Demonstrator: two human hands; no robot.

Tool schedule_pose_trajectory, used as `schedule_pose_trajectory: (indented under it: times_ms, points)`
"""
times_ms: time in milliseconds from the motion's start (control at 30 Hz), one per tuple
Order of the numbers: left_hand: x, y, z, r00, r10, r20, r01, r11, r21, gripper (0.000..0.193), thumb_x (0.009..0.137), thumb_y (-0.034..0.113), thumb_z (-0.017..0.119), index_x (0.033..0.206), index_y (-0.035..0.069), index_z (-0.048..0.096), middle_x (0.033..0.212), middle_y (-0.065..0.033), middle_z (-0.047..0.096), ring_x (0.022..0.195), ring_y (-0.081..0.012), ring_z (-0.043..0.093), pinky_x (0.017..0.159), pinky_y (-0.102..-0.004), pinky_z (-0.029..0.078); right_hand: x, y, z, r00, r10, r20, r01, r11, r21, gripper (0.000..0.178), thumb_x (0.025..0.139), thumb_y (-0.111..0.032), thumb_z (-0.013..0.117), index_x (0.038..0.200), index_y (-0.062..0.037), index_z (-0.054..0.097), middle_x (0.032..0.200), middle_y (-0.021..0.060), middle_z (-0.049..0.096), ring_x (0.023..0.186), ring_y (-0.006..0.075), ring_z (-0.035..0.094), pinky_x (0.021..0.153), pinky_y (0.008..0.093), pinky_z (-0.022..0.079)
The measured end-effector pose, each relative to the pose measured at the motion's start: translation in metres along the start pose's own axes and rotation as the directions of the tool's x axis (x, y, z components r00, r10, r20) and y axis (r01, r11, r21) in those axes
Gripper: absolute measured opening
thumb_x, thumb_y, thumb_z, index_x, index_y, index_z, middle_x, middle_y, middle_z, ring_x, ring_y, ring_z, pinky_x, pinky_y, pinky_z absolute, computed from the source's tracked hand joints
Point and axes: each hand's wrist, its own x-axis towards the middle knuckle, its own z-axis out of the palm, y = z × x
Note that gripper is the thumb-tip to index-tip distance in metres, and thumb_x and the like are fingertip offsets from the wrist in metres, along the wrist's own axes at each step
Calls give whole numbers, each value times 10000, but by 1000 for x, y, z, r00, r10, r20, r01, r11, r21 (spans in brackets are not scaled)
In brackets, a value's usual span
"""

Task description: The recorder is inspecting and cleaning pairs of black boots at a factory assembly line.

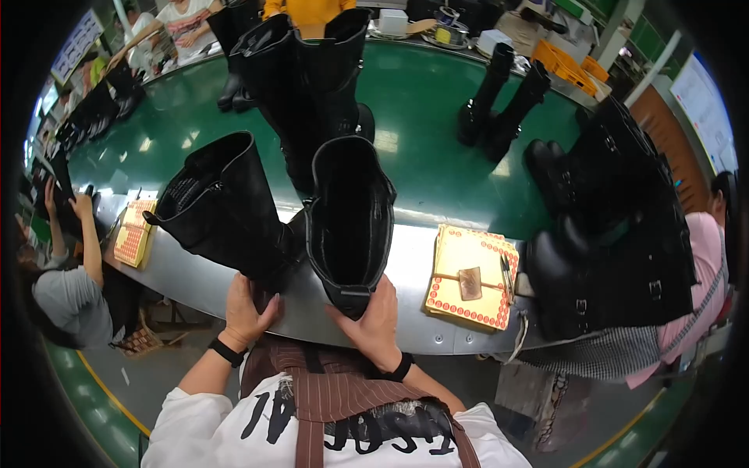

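Two tall black boots stand on the metal table edge in front of me, their open tops tilted toward me. My left hand [248, 313] is closed round the lower back of the left boot [234, 214], its fingertips partly hidden by the boot. At the right boot [349, 218], my right hand [371, 321] grips the lower back, thumb on the near side and fingers along the right side. I look straight down into this boot's dark inside. Both wrists wear black bands.
More black boots [300, 86] stand just beyond, with a pair [499, 105] farther right. Buckled boots [608, 257] lie at the right. A stack of yellow cards [472, 277] with a pen sits right of my hands. A green conveyor belt [421, 117] runs behind. Co-workers sit at both sides.
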Motion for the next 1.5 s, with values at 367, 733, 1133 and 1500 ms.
schedule_pose_trajectory:
  times_ms: [367, 733, 1133, 1500]
  points:
    - [9, 9, -9, 1000, 7, 3, -8, 984, 178, 512, 678, 297, 755, 1026, 1, 523, 874, -170, 534, 807, -370, 529, 714, -432, 441, -3, -1, 3, 995, 2, 99, 0, 1000, -21, 1044, 610, -285, 807, 1430, 53, 256, 1300, 262, 437, 1160, 424, 441, 991, 490, 343]
    - [6, 5, -10, 997, 70, -26, -66, 987, 144, 629, 704, 287, 744, 1202, -3, 492, 965, -173, 579, 890, -363, 562, 820, -432, 461, -4, -3, 4, 999, -11, 53, 15, 996, -91, 1003, 677, -361, 810, 1423, 44, 275, 1253, 239, 459, 1138, 397, 448, 966, 461, 347]
    - [0, 2, -14, 998, 58, -12, -57, 996, 66, 683, 741, 301, 714, 1269, -43, 449, 962, -172, 580, 904, -337, 568, 845, -410, 449, -4, -10, 10, 990, -107, -96, 101, 993, -63, 703, 684, -360, 807, 1187, 1, 475, 1063, 158, 532, 994, 335, 513, 874, 419, 407]
    - [-4, -9, -16, 997, 74, 3, -74, 996, 46, 702, 766, 301, 690, 1280, -97, 425, 1048, -214, 571, 981, -342, 558, 899, -408, 431, -3, -15, 14, 998, 14, -69, -11, 999, 44, 721, 697, -314, 802, 1233, 11, 445, 1111, 172, 528, 1035, 338, 520, 895, 412, 412]
